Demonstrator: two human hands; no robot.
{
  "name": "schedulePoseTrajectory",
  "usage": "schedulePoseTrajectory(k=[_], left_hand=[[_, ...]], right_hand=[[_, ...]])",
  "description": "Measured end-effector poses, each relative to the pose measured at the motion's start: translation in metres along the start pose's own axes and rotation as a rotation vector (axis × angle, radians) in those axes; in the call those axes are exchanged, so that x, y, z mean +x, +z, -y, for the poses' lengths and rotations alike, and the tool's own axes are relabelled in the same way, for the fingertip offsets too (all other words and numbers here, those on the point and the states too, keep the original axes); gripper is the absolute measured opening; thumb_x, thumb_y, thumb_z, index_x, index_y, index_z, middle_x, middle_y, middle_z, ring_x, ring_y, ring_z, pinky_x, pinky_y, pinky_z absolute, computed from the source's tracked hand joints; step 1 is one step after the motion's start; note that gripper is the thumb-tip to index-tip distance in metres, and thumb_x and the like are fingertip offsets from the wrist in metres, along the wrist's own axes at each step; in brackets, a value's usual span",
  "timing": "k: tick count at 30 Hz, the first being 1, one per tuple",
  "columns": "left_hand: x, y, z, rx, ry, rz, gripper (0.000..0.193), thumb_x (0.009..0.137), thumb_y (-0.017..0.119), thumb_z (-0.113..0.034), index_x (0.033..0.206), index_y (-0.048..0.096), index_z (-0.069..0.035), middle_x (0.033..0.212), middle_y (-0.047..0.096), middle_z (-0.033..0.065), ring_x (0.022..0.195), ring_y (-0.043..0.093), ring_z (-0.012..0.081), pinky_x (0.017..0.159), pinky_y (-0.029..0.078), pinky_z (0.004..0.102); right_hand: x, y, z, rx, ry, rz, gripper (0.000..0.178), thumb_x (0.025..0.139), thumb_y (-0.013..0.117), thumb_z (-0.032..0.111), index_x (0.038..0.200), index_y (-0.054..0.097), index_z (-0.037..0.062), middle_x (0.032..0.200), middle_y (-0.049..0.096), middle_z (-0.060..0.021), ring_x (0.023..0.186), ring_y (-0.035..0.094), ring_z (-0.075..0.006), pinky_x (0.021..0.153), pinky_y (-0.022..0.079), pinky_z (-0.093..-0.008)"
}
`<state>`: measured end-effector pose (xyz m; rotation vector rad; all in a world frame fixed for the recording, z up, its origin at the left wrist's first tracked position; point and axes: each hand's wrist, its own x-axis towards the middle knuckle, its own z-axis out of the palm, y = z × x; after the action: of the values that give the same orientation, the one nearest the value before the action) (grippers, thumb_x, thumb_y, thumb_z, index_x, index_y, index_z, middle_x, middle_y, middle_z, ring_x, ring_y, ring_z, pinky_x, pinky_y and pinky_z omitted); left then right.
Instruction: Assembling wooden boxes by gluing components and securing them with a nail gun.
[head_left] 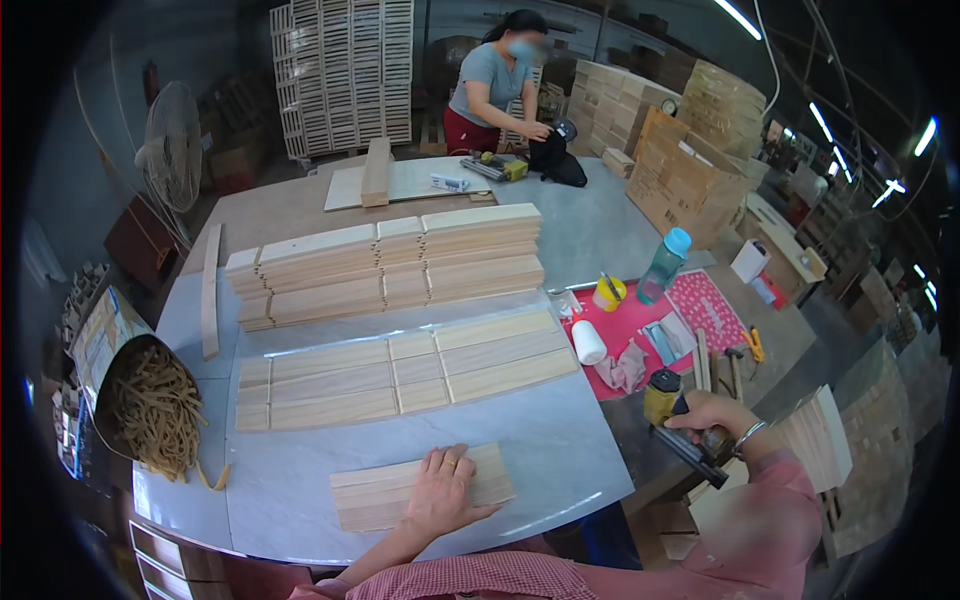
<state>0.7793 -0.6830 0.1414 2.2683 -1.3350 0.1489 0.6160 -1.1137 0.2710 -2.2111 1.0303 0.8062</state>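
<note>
Pressing flat, the open left hand (443,490) steadies a slat panel (420,487) at the table's (560,440) near edge while the right hand (712,415) grips a nail gun (680,425) off-table; fastening seemingly pends, requiring the gun brought over.

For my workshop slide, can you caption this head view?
Left hand presses flat on wooden slats; right hand grips a nail gun.

Red-white checked sleeves; ring on left hand (441,487); bangle on right wrist (748,434).
</note>
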Motion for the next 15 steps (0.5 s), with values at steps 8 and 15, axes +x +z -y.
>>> schedulePoseTrajectory(k=[8, 15], left_hand=[[0.001, 0.001, -0.001, -0.005, 0.02, 0.003, 0.066, 0.068, 0.086, -0.052, 0.095, 0.054, -0.001, 0.128, 0.054, 0.022, 0.115, 0.051, 0.0397, 0.108, 0.038, 0.0509], [0.0, 0.001, 0.0, -0.017, -0.036, 0.082, 0.065, 0.074, 0.08, -0.057, 0.1, 0.06, 0.0, 0.132, 0.052, 0.0235, 0.121, 0.048, 0.0414, 0.112, 0.034, 0.0523]], right_hand=[[0.01, -0.012, -0.011, -0.096, 0.029, 0.041, 0.026, 0.089, 0.073, 0.022, 0.081, 0.067, -0.0022, 0.065, 0.067, -0.0068, 0.052, 0.064, -0.0197, 0.054, 0.052, -0.0309], [0.01, -0.021, -0.012, -0.054, 0.03, 0.053, 0.025, 0.087, 0.074, 0.022, 0.079, 0.067, -0.0008, 0.064, 0.067, -0.0067, 0.052, 0.064, -0.0191, 0.053, 0.051, -0.031]])
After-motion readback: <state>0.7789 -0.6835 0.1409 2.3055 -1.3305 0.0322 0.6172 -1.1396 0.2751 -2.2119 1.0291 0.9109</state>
